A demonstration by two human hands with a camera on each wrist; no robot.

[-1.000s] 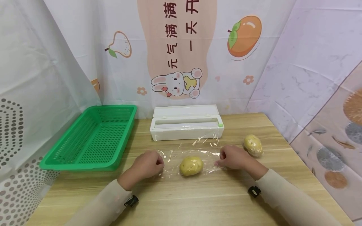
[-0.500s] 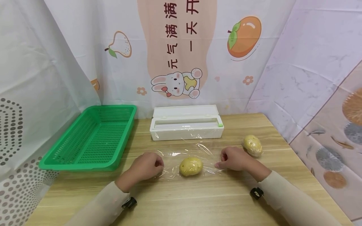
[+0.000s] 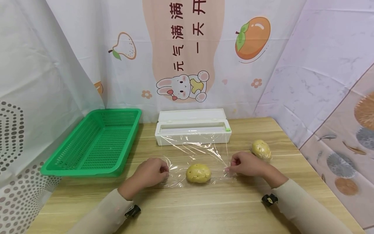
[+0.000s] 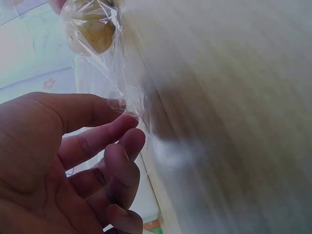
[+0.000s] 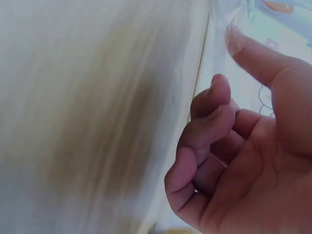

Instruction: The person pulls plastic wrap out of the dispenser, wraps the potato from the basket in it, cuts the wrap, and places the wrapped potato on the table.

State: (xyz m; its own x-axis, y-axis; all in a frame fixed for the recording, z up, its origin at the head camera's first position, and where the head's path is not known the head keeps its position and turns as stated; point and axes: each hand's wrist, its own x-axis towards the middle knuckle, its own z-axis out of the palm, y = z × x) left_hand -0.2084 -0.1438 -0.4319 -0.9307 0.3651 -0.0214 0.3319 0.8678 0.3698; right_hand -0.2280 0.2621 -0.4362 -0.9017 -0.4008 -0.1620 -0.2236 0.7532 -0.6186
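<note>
Shifted the right hand [image 3: 248, 163] slightly outward since the earlier frame, pinching film [image 3: 214, 151], as with the left hand [image 3: 152, 171]. Likely light, clingy, easily torn; best gripped at corners.

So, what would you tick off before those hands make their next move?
1. Left hand is gripping the film: ok, thumb and finger pinch it.
2. Right hand has a firm pinch: cannot tell; the film meets its thumb, but the grip is unclear.
3. Middle potato sits between the two hands: ok.
4. The film passes over that potato: cannot tell, the film is too see-through.
5. The film is separate from the white box: not ok; it seems to reach the box's front.
6. Box lid stands open: ok.
</note>
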